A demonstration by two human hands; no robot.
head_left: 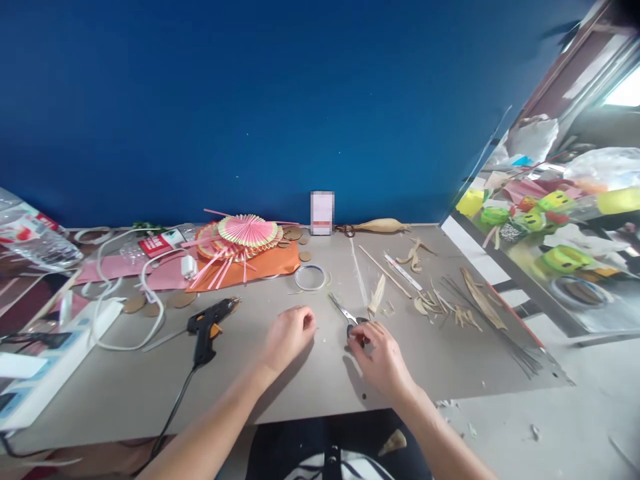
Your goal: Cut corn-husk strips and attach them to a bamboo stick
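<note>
My left hand hovers over the table left of centre, its fingers curled into a pinch. Anything between those fingertips is too small or hidden to make out. At the black handles of a pair of scissors is my right hand, thumb and fingers closed around them. The blades point away and to the left, slightly parted. Just beyond the scissors lies a piece of dry husk. A roll of clear tape or wire rests farther back between the hands.
A black glue gun lies at left, its cable running off the front edge. Beyond it are a white power strip, pink-green paper fans and orange paper. Dried strips, thin wires and a wooden stick lie right.
</note>
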